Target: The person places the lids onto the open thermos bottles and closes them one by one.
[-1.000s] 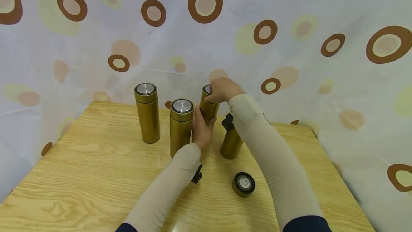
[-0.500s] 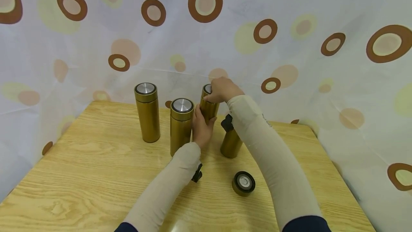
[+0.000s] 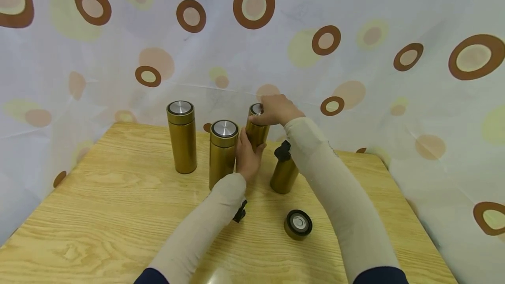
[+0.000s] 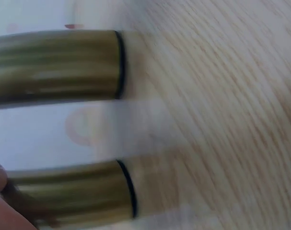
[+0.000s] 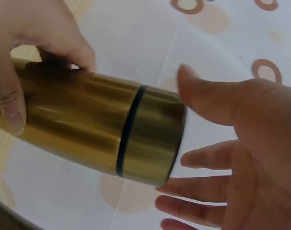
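A gold thermos with a steel-topped lid stands at the back of the group. My left hand grips its body, thumb on one side and fingers on the other. At its top is my right hand; in the right wrist view the fingers are spread and fairly straight, with the thumb and fingertips around the lid's rim. Whether they touch it is hard to tell. Part of the left hand also shows at the corner of the left wrist view.
Two more lidded gold thermoses stand upright to the left. Another gold thermos stands to the right, its top hidden by the right wrist. A loose lid lies inside-up on the wooden table. Patterned cloth hangs behind.
My right hand has shifted slightly to the right, and its fingers uncover more of the lid's steel top. The left hand and the thermoses stay in place.
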`<action>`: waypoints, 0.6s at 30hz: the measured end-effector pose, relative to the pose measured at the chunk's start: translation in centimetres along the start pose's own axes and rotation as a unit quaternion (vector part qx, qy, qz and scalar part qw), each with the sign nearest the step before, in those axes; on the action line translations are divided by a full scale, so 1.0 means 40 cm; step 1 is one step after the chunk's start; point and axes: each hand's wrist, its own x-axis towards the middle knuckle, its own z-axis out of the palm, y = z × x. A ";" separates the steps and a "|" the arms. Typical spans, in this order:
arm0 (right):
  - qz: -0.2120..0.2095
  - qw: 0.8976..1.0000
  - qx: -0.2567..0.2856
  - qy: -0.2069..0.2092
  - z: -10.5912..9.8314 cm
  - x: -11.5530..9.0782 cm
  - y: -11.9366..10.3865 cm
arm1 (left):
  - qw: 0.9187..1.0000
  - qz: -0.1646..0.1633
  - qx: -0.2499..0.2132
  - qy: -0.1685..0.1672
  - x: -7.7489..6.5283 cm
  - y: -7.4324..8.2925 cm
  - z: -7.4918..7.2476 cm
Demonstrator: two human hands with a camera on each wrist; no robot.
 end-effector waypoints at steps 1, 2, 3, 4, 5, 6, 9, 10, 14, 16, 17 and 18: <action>0.000 1.000 0.012 0.006 -0.004 -0.006 0.003 | 1.000 -0.006 -0.003 -0.003 -0.002 0.003 -0.002; -0.002 1.000 0.021 0.018 -0.009 -0.012 0.008 | 1.000 -0.013 -0.008 -0.007 -0.004 0.005 -0.004; -0.004 0.999 0.031 0.030 -0.015 -0.021 0.014 | 1.000 -0.019 -0.012 -0.012 -0.007 0.008 -0.005; -0.006 0.998 0.042 0.044 -0.021 -0.031 0.020 | 0.999 -0.029 -0.017 -0.020 -0.011 0.011 -0.008; -0.008 0.997 0.049 0.058 -0.027 -0.043 0.029 | 0.999 -0.038 -0.022 -0.025 -0.016 0.013 -0.009; -0.012 0.995 0.059 0.077 -0.032 -0.056 0.039 | 0.998 -0.045 -0.025 -0.029 -0.023 0.015 -0.011; -0.019 0.986 0.098 0.135 -0.036 -0.104 0.084 | 0.996 -0.067 -0.025 -0.052 -0.048 0.023 -0.015; -0.019 0.981 0.115 0.154 -0.034 -0.123 0.101 | 0.996 -0.070 -0.021 -0.054 -0.057 0.026 -0.016; -0.020 0.951 0.178 0.251 0.001 -0.200 0.164 | 0.996 -0.064 0.006 -0.060 -0.095 0.055 -0.026; -0.030 0.928 0.201 0.312 0.037 -0.235 0.190 | 0.996 -0.057 0.027 -0.067 -0.113 0.069 -0.030; -0.039 0.916 0.206 0.342 0.059 -0.252 0.202 | 0.995 -0.057 0.033 -0.078 -0.122 0.075 -0.033; -0.048 0.905 0.208 0.369 0.084 -0.267 0.215 | 0.994 -0.054 0.039 -0.089 -0.131 0.079 -0.035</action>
